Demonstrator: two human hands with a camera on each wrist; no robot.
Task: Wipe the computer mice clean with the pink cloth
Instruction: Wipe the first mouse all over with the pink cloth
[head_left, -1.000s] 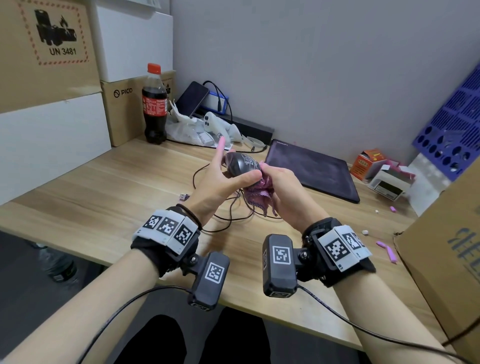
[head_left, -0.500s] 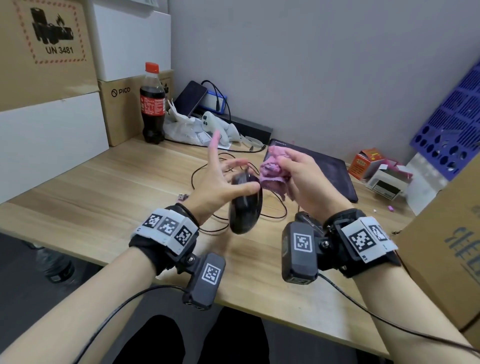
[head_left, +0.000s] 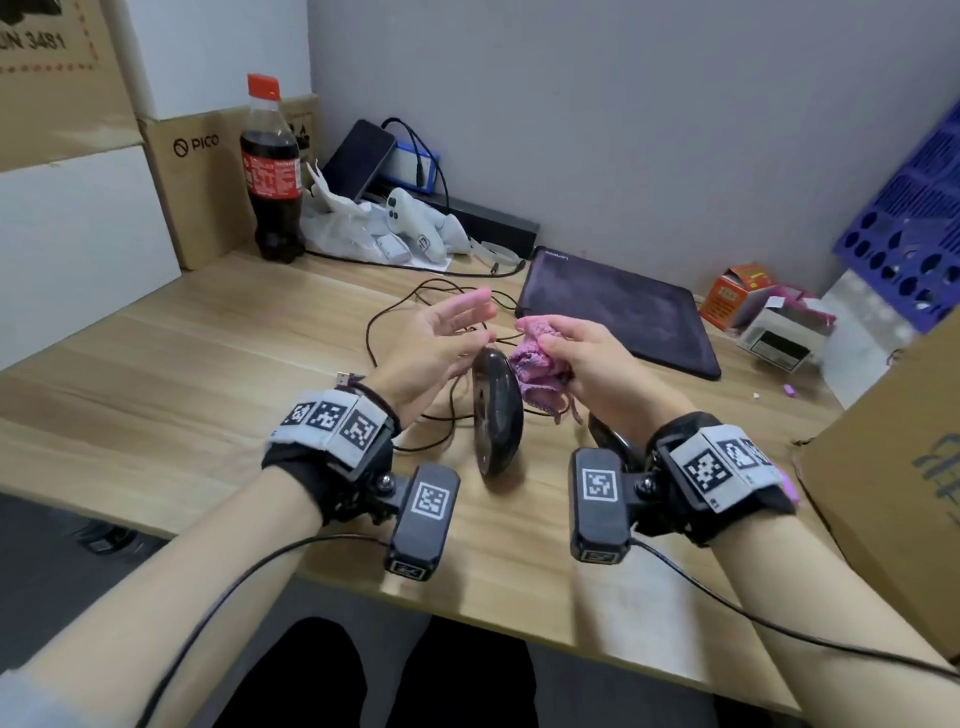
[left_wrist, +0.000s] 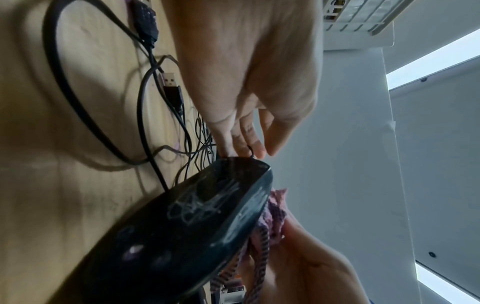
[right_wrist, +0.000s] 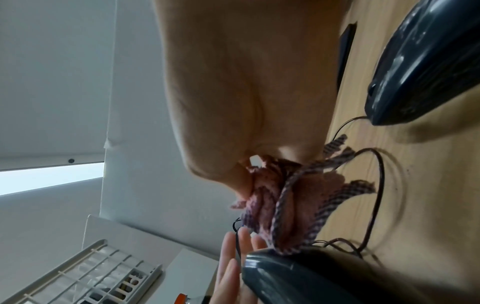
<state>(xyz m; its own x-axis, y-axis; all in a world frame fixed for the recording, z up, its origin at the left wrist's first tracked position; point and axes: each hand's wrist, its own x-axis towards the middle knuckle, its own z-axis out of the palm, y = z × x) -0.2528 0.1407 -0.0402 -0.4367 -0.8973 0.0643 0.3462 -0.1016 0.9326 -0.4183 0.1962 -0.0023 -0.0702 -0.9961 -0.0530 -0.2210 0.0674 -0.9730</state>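
A glossy black wired mouse (head_left: 496, 421) stands on end between my hands, low over the wooden desk (head_left: 218, 374); whether its rear touches the wood is unclear. My left hand (head_left: 467, 332) has straight fingers whose tips touch the mouse's front end (left_wrist: 182, 226) by the cable. My right hand (head_left: 550, 348) grips the bunched pink cloth (head_left: 535, 358) and holds it against the mouse's right side (right_wrist: 311, 275). The cloth (right_wrist: 272, 201) trails frayed strips. A second black mouse (right_wrist: 420, 61) lies on the desk under my right wrist, mostly hidden in the head view.
Loose black cables (head_left: 405, 322) loop on the desk behind the hands. A dark mouse pad (head_left: 618, 312) lies at the back right. A cola bottle (head_left: 270, 166) and cardboard boxes stand at the back left. A big cardboard box (head_left: 893, 467) crowds the right edge.
The mouse has swung from lying high in my left hand to standing on end lower down. My left fingers have straightened. The cloth lifted off, then came back against the mouse's side.
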